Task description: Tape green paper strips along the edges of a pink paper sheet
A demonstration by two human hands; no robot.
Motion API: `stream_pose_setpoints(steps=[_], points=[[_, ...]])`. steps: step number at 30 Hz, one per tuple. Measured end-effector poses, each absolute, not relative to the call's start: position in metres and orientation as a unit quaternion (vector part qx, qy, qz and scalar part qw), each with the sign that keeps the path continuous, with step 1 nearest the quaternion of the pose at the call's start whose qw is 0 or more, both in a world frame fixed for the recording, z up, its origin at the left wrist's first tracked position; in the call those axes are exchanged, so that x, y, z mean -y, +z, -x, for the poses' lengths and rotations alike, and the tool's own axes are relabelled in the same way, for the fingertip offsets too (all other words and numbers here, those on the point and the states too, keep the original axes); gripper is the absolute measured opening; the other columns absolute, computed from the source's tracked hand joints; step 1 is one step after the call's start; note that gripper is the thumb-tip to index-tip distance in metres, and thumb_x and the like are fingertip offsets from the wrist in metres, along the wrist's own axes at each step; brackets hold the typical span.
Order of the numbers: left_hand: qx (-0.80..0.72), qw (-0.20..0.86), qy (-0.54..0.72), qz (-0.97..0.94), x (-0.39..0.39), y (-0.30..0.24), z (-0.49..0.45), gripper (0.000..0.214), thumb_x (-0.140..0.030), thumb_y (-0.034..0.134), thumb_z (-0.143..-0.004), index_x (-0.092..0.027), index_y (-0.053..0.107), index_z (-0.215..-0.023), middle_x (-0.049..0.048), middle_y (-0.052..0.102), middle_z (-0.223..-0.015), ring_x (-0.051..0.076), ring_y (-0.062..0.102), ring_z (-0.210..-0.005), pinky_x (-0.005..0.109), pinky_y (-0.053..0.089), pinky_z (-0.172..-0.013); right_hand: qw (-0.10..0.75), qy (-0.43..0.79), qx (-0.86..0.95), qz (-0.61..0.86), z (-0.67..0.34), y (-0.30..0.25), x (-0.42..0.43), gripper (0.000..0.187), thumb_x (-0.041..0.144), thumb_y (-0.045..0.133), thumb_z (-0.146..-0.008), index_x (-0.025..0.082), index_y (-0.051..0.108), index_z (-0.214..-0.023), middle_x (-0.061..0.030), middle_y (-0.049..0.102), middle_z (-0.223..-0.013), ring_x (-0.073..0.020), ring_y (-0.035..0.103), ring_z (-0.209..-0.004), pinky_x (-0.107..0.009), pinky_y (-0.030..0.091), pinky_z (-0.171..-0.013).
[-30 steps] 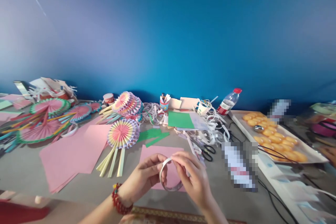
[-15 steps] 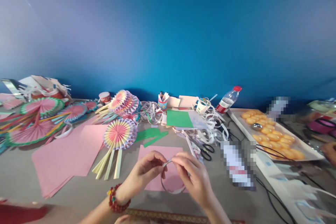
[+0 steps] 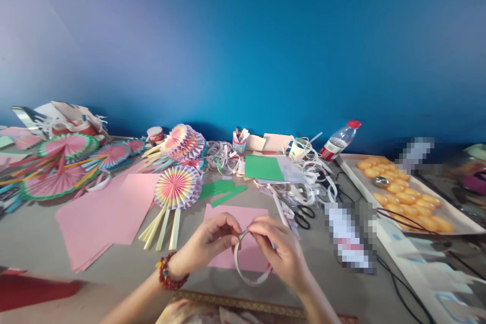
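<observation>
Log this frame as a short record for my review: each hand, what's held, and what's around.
Left hand: pinching white strip; red beaded bracelet on wrist
Right hand: fingertips at the loop's top, beside the left's
Strip shape: curved into a loop; whether its ends are joined, cannot tell
Behind loop: pink sheet on grey table
Left of hands: pleated paper fan
Right of hands: black-handled scissors
Farther back: green sheet, red-capped bottle
</observation>
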State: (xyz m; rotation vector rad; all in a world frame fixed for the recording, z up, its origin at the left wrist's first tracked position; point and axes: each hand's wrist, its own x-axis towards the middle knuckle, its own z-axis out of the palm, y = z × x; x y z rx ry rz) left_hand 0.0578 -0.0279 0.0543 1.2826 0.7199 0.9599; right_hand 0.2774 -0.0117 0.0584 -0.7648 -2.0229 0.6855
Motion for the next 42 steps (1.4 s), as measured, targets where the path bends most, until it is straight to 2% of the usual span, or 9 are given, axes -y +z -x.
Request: stream_pose_setpoints(steps=[6, 12, 23, 28, 31, 34, 36, 39, 42], points=[[-0.297, 0.679, 0.41, -0.532, 0.029, 0.051, -0.057, 0.025, -0.038, 0.066, -0.091, -0.016, 0.054, -0.089, 0.0011, 0.056, -0.074, 0.012, 0.056, -0.066, 0.024, 0.045, -0.066, 0.405, 0.294, 0.818, 0.285, -0.275, 0.058, 0.012, 0.024, 0.011, 0.05, -0.095, 0.025, 0.065, -0.106, -0.0059, 0.067, -0.095, -0.0167, 0.065, -0.088, -0.026, 0.05, -0.074], [-0.304, 0.646, 0.402, -0.573, 0.03, 0.052, -0.057, 0.025, -0.041, 0.056, -0.097, -0.016, 0.051, -0.091, 0.0004, 0.052, -0.076, 0.011, 0.052, -0.067, 0.023, 0.042, -0.064, 0.399, 0.291, 0.819, 0.293, -0.274, 0.055, 0.014, 0.024, 0.011, 0.048, -0.096, 0.024, 0.065, -0.106, -0.0067, 0.067, -0.096, -0.017, 0.064, -0.089, -0.026, 0.05, -0.076], [-0.319, 0.558, 0.467, -0.607, 0.038, 0.046, -0.054, 0.019, -0.032, 0.04, -0.104, -0.018, 0.049, -0.095, 0.008, 0.052, -0.104, 0.016, 0.057, -0.087, 0.033, 0.046, -0.081, 0.446, 0.284, 0.78, 0.335, -0.275, 0.053, 0.015, 0.018, 0.011, 0.054, -0.094, 0.023, 0.064, -0.103, -0.0048, 0.065, -0.092, -0.0146, 0.064, -0.083, -0.024, 0.051, -0.073], [-0.31, 0.551, 0.501, -0.591, 0.035, 0.048, -0.053, 0.014, -0.031, 0.049, -0.101, -0.02, 0.05, -0.11, 0.0101, 0.05, -0.117, 0.016, 0.058, -0.09, 0.033, 0.048, -0.084, 0.447, 0.28, 0.777, 0.343, -0.275, 0.053, 0.015, 0.016, 0.012, 0.054, -0.094, 0.023, 0.064, -0.101, -0.0042, 0.065, -0.09, -0.0144, 0.064, -0.082, -0.024, 0.051, -0.074], [-0.33, 0.534, 0.467, -0.622, 0.031, 0.05, -0.052, 0.022, -0.028, 0.059, -0.096, -0.02, 0.053, -0.115, 0.0086, 0.055, -0.109, 0.017, 0.058, -0.093, 0.031, 0.046, -0.085, 0.441, 0.29, 0.774, 0.349, -0.273, 0.05, 0.015, 0.015, 0.013, 0.054, -0.095, 0.022, 0.065, -0.1, -0.0039, 0.065, -0.09, -0.014, 0.064, -0.08, -0.024, 0.051, -0.073], [-0.377, 0.506, 0.442, -0.638, 0.029, 0.049, -0.051, 0.011, -0.027, 0.06, -0.095, -0.017, 0.06, -0.096, 0.0049, 0.057, -0.092, 0.015, 0.054, -0.087, 0.027, 0.044, -0.079, 0.433, 0.301, 0.772, 0.355, -0.273, 0.045, 0.016, 0.013, 0.017, 0.054, -0.095, 0.022, 0.065, -0.1, -0.0041, 0.066, -0.091, -0.0135, 0.064, -0.076, -0.023, 0.052, -0.071], [-0.39, 0.522, 0.443, -0.616, 0.031, 0.047, -0.049, 0.014, -0.029, 0.06, -0.094, -0.016, 0.059, -0.088, 0.0031, 0.055, -0.085, 0.014, 0.053, -0.08, 0.025, 0.043, -0.074, 0.425, 0.313, 0.765, 0.369, -0.276, 0.042, 0.018, 0.014, 0.02, 0.053, -0.097, 0.023, 0.064, -0.104, -0.0039, 0.067, -0.091, -0.0128, 0.064, -0.072, -0.023, 0.052, -0.068], [-0.391, 0.565, 0.454, -0.567, 0.034, 0.044, -0.047, 0.016, -0.031, 0.06, -0.094, -0.017, 0.056, -0.088, 0.0011, 0.053, -0.081, 0.012, 0.053, -0.074, 0.024, 0.043, -0.069, 0.397, 0.304, 0.776, 0.385, -0.283, 0.04, 0.026, 0.023, 0.027, 0.054, -0.097, 0.024, 0.06, -0.119, -0.0073, 0.068, -0.108, -0.0171, 0.066, -0.091, -0.027, 0.053, -0.081], [-0.405, 0.57, 0.466, -0.542, 0.038, 0.046, -0.047, 0.016, -0.031, 0.06, -0.094, -0.017, 0.055, -0.087, -0.0001, 0.053, -0.078, 0.011, 0.053, -0.071, 0.023, 0.043, -0.067, 0.364, 0.28, 0.818, 0.347, -0.285, 0.038, 0.039, 0.041, 0.045, 0.061, -0.091, 0.025, 0.056, -0.126, -0.0112, 0.059, -0.13, -0.027, 0.055, -0.121, -0.039, 0.046, -0.101]])
